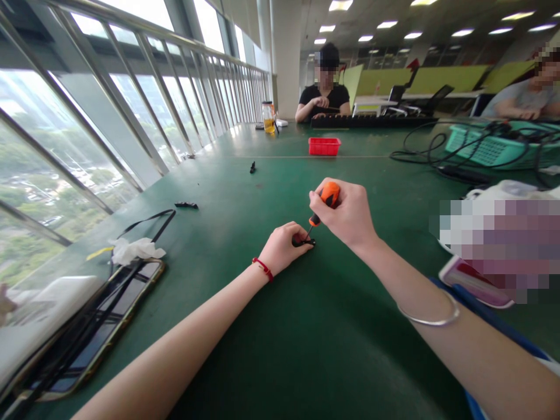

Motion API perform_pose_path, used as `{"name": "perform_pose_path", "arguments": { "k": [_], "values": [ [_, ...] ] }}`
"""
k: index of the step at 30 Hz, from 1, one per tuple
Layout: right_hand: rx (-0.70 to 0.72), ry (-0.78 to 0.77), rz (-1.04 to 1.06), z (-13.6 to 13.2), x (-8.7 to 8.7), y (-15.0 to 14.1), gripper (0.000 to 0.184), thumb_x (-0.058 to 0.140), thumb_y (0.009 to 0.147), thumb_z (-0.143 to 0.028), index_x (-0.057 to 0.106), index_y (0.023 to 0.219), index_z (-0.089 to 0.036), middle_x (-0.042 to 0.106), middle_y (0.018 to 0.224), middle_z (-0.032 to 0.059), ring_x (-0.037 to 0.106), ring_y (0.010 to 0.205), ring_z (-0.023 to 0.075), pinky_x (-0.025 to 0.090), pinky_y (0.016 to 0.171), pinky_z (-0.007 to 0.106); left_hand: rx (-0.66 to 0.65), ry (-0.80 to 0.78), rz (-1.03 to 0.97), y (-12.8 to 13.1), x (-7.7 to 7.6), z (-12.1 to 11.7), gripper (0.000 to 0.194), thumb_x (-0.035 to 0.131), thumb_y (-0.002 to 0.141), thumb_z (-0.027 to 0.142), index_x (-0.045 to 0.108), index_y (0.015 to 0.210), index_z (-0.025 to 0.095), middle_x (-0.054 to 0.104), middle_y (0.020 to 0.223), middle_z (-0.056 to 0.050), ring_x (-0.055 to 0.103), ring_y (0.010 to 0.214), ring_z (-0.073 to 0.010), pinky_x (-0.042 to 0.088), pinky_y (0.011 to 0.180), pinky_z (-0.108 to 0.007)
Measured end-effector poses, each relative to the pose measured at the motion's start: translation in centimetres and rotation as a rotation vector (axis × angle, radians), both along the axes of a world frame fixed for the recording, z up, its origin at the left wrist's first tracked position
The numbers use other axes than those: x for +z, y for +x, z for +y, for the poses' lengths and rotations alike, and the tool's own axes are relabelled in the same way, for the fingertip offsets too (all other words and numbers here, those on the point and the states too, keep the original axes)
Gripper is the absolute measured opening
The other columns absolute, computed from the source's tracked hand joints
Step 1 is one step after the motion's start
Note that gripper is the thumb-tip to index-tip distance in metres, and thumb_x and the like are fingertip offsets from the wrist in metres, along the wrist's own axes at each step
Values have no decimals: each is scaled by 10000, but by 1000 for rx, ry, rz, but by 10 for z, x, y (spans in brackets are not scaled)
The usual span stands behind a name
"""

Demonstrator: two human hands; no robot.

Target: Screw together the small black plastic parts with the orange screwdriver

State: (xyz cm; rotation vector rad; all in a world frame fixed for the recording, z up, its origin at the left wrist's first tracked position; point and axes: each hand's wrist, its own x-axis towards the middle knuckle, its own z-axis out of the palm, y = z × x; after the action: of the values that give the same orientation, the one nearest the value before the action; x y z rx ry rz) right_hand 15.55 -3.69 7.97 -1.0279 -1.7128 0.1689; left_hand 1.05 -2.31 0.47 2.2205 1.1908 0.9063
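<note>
My right hand is wrapped round the handle of an orange and black screwdriver. Its thin shaft slants down to a small black part on the green table, with the tip at or against that part. My left hand pinches the same black part between thumb and fingers, low over the tabletop. Fingers hide much of the part, so its exact kind is unclear. Beyond my hands lies another small black piece, and a longer black piece rests further left.
A red plastic basket stands ahead on the green table. On the left are a phone, crumpled tissue and black straps. A teal basket with cables and a white bag sit right. Two people sit across the table.
</note>
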Motion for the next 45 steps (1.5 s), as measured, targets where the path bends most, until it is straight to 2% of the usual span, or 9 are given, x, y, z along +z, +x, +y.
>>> {"name": "perform_pose_path", "arguments": {
  "k": [11,17,21,23,30,34,39,43,45],
  "values": [
    [9,-11,4,-1,0,-1,278,529,776,-301,397,548,-211,420,507,-40,368,473,82,325,506,239,1,-8,-9,0,0,0,95,678,679,172,585,682,150,599,740,3,542,639,-107,460,617,-238],
    [-42,-107,-52,-6,7,-2,427,498,812,-470,402,493,-203,423,472,-22,398,476,97,332,536,255,-3,-3,-16,0,-1,1,103,676,684,178,578,679,148,583,723,6,527,626,-104,452,607,-235],
    [-97,-105,-130,-10,15,-1,112,558,718,-311,519,760,-215,468,551,-58,409,482,98,306,519,238,-14,1,-15,0,-1,2,103,677,686,174,580,675,143,576,716,7,511,616,-100,434,596,-230],
    [-112,-96,-183,-12,18,0,201,577,668,-282,509,847,-219,478,581,-68,411,484,98,285,506,228,-16,5,-8,0,-1,2,101,679,684,169,583,673,141,575,709,7,505,610,-98,428,594,-229],
    [-259,-16,-324,-16,24,1,217,504,779,-395,510,665,-211,433,490,-39,398,481,109,247,513,241,-14,1,-12,0,-1,1,91,677,688,173,591,679,144,591,732,1,522,627,-104,440,607,-231],
    [-186,-75,-370,-20,28,1,209,564,698,-334,550,874,-220,499,565,-48,423,497,116,261,517,241,-3,12,-2,0,-2,2,88,676,688,177,595,677,145,591,715,5,525,618,-105,438,596,-230],
    [-215,-133,-375,-17,27,1,233,536,747,-450,561,697,-223,498,533,-22,450,526,139,269,514,256,-21,25,-6,0,-3,3,66,670,687,163,607,697,145,596,728,1,531,630,-108,442,600,-233],
    [-133,-208,-327,-17,27,0,233,603,662,-317,567,877,-235,509,555,-58,431,493,114,277,510,240,-10,37,-1,-1,-5,4,85,673,691,179,595,682,148,601,721,4,540,626,-109,451,605,-237],
    [-93,-261,-313,-18,27,-1,203,610,660,-358,578,813,-229,505,542,-58,431,491,113,286,508,242,-11,44,5,-1,-5,4,83,672,694,183,597,683,149,606,726,3,548,632,-112,455,612,-240]
  ]
}}
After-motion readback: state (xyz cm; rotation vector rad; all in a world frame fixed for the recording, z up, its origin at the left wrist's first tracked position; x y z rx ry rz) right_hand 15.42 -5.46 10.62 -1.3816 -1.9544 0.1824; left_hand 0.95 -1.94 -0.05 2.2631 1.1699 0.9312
